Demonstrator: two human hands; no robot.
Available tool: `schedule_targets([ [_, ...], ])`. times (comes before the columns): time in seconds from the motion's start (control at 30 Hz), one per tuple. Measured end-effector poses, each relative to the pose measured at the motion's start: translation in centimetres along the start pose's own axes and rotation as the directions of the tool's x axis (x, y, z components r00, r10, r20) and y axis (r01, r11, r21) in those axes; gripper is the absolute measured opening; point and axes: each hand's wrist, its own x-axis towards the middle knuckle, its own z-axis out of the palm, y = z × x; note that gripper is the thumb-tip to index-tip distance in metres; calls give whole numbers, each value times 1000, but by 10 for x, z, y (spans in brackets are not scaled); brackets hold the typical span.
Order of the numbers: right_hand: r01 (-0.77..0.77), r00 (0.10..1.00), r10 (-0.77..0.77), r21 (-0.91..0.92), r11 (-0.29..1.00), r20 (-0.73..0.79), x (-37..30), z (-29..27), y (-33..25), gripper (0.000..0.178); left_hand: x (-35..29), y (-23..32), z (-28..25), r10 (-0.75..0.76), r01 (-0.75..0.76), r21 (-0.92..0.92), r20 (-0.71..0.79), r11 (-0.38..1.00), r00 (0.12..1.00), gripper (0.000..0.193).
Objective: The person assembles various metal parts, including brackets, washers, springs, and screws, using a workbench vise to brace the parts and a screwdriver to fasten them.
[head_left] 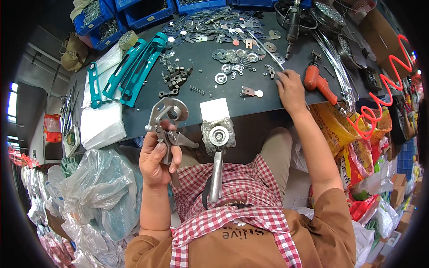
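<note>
Two hands (pixel 154 163), one metal bracket (pixel 157 115), one rod (pixel 267 51)

Metal bracket (pixel 157 111) partly behind left hand (pixel 156 161)

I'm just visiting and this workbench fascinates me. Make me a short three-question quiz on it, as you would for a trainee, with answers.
1. Which hand holds the metal bracket assembly?

2. Multiple choice: what are the fingertips of the right hand at?
a) a blue bin
b) one end of a thin metal rod
c) a red coiled hose

3. True or false: the orange-red pistol-shaped tool lies to the right of the right hand.

Key:
1. The left hand.
2. b
3. True.
</note>
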Motion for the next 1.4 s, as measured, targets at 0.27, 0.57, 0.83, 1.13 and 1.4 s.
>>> schedule_targets([
  [0.27,-248,950,275,-181,952,147,24,24,-4,30,-3,-3,0,-37,46,-249,41,967,998,46],
  [0.57,-362,918,314,188,913,241,36,-2,-27,19,-9,3,-8,28,21,-373,125,927,992,46],
  [0.83,-316,948,-74,946,-76,311,1,-75,-219,20,-19,10,9,49,-24,-201,121,979,991,51],
  [1.13,-393,884,386,865,311,263,11,-43,-123,16,-27,13,2,191,-191,15,12,981,982,35],
  [1.4,-52,997,57,79,996,-60,0,5,-13,18,-26,-3,-3,40,-44,-41,-95,998,995,36],
])
